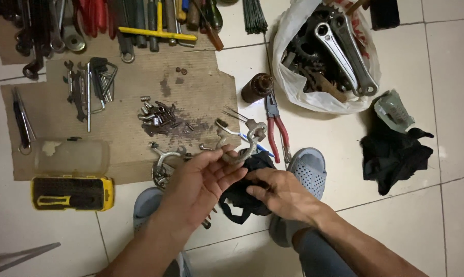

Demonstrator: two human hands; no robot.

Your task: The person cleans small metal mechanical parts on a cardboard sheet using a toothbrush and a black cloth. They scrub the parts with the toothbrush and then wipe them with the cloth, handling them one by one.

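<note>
Left hand (pixel 201 179) fingers closed on curved metal bracket (pixel 245 149), right hand (pixel 278 192) fingers gripping black rag (pixel 245 192) over floor tiles (pixel 396 215)

Counted in head view: two hands, left hand (pixel 198 182) and right hand (pixel 283 192), at 6 o'clock. Two grey slippers (pixel 309 169), near 6 o'clock. One curved metal part (pixel 245 149), at centre. Two black cloths: one (pixel 242 197) under the hands, one (pixel 393 154) at 3 o'clock. One red-handled pliers (pixel 275 131). One brown bottle (pixel 256 87). One white bag (pixel 293 77) at 1 o'clock, two crank arms (pixel 342 51) inside. One yellow bit case (pixel 70 192) at 8 o'clock. Loose small fittings (pixel 160 115) on one cardboard sheet (pixel 129 133): too many, too small to number.
</note>
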